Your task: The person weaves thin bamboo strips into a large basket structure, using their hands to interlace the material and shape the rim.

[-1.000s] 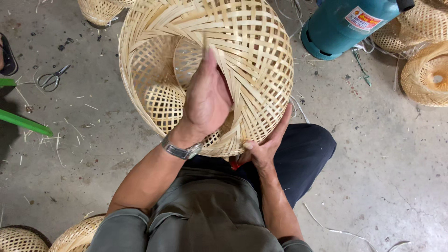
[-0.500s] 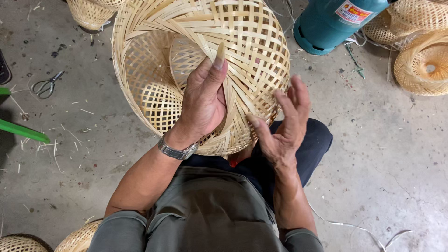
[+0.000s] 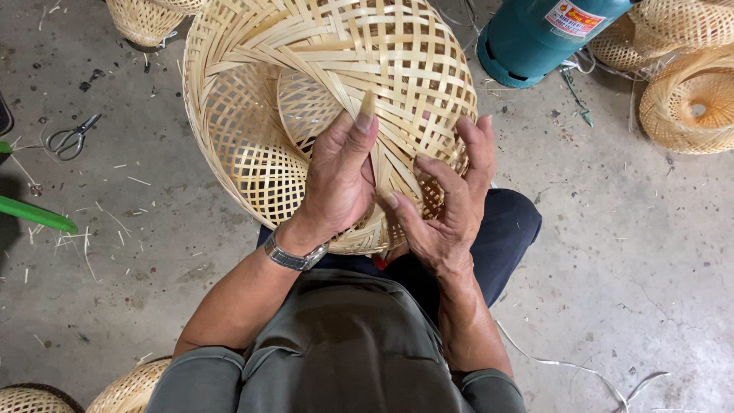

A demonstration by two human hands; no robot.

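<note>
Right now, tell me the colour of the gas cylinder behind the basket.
The gas cylinder is teal, clearest in the head view.

Basket (image 3: 321,69): showing pale straw-yellow throughout, its strips crossing in an open lattice of small square gaps, with broader plain bands fanning across the middle. Gas cylinder (image 3: 535,38): showing teal, bearing a small red, white and yellow label. Wristwatch (image 3: 294,256): gleaming silver-grey. Shirt (image 3: 344,352): appearing olive-grey, plain. Trousers (image 3: 505,237): appearing dark navy, plain. Scissors (image 3: 73,140): showing dull grey metal. Stick (image 3: 34,215): showing bright green. Floor (image 3: 627,252): lying mottled grey, flecked with pale straw-coloured slivers. Other baskets (image 3: 680,107): showing the same straw-yellow weave.
</note>
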